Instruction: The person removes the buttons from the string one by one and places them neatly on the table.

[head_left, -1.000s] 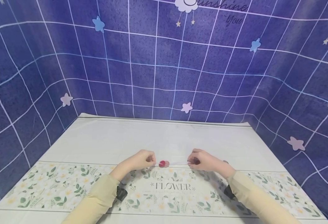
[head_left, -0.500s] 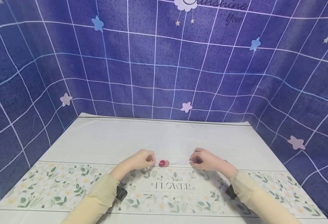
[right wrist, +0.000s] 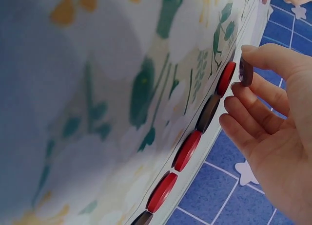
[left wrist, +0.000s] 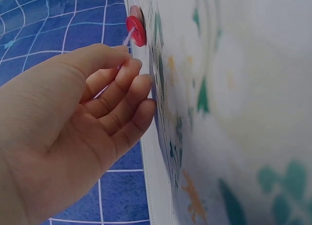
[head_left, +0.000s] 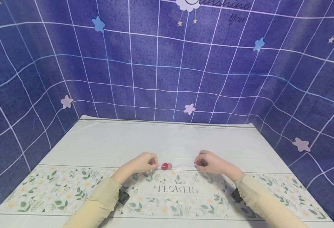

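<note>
My left hand (head_left: 144, 162) pinches a thin white string (head_left: 182, 165) between thumb and forefinger. Beside those fingertips a red button (left wrist: 136, 31) is threaded on the string. Against it stands a dull pinkish button (head_left: 170, 166). From there the string runs across to my right hand (head_left: 211, 163), raised a little off the cloth. In the right wrist view, thumb and forefinger pinch a dark button (right wrist: 246, 71). Whether the string passes through that button cannot be seen. Both hands' other fingers are loosely curled.
A row of red buttons (right wrist: 186, 151) and dark buttons (right wrist: 208, 113) lies on the cloth near my right hand; in the head view the arm hides it. The white tablecloth (head_left: 167, 139) has a floral band. A blue grid-patterned curtain (head_left: 167, 79) stands behind and at both sides.
My right hand has shifted slightly to the right, lengthening the stretch of string between it and the buttons. The left hand stays where it was.
</note>
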Demonstrator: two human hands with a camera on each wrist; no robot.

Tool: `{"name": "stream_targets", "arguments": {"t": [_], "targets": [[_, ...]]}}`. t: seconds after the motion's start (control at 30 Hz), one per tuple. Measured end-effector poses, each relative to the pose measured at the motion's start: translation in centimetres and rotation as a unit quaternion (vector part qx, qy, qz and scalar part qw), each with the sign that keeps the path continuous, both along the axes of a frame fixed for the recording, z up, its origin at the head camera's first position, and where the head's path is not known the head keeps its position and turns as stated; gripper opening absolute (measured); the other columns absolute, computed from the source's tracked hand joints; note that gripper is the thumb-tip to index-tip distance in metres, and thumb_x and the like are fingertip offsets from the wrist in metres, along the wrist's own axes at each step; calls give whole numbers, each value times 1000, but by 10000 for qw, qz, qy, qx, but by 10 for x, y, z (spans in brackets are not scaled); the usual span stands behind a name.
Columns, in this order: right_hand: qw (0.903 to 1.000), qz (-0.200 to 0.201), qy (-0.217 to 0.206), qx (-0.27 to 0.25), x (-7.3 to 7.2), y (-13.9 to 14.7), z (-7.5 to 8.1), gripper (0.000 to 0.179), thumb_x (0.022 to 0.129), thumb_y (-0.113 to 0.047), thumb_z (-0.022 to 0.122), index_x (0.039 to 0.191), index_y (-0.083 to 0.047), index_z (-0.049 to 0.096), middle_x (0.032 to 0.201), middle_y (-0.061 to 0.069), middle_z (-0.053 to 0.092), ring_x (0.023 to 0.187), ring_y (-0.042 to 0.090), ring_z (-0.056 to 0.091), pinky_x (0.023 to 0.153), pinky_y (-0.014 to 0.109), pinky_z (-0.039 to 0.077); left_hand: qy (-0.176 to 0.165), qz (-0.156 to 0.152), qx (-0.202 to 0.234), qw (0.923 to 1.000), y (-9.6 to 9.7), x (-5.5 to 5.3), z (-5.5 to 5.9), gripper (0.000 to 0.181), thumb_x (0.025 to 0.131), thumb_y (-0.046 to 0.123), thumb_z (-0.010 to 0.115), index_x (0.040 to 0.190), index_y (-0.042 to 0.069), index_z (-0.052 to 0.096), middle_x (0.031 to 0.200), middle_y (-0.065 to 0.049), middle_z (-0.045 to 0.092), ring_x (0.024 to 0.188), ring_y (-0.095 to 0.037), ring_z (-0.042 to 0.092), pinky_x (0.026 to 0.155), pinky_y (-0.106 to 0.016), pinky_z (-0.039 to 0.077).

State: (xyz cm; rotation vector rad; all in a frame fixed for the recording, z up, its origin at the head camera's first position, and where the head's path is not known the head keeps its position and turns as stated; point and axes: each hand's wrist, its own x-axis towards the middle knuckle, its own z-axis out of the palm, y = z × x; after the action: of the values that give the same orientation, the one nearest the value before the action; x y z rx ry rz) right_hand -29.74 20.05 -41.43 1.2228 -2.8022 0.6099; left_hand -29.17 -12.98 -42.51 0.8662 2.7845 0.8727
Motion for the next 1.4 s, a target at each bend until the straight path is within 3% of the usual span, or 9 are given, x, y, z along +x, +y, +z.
{"name": "stream_targets", "arguments": {"t": [0.27, 0.67, 0.9, 1.4], "targets": [[10000, 40, 21, -58, 0, 3, 0, 16, 83, -14, 68, 97, -6, 67, 84, 0, 57, 72, 9, 52, 68, 21, 47, -32, 89, -11, 10000, 1, 1, 1, 8, 86, 17, 63, 79, 18, 59, 76, 9, 60, 71, -8, 53, 75, -31, 47], [9999, 87, 4, -149, -1, 7, 0, 11, 86, -13, 65, 95, -8, 68, 83, -1, 56, 73, 9, 53, 68, 22, 48, 33, -11, 30, 10000, 0, 0, 2, 8, 86, 15, 63, 79, 16, 59, 78, 7, 61, 73, -9, 53, 77, -34, 47], [9994, 167, 224, -192, -2, 10, -2, 12, 85, -14, 65, 95, -7, 68, 83, -1, 57, 74, 8, 55, 69, 22, 50, 51, -26, 16, 10000, 0, -1, 1, 8, 86, 15, 63, 79, 16, 59, 77, 7, 60, 71, -9, 52, 73, -32, 46], [9996, -75, 244, -97, 3, 15, -1, 12, 85, -14, 65, 96, -9, 68, 85, -1, 59, 77, 12, 56, 72, 27, 50, -45, -27, 80, 10000, 1, 1, 1, 8, 86, 16, 63, 79, 17, 58, 77, 8, 61, 72, -9, 53, 74, -32, 46]]}}
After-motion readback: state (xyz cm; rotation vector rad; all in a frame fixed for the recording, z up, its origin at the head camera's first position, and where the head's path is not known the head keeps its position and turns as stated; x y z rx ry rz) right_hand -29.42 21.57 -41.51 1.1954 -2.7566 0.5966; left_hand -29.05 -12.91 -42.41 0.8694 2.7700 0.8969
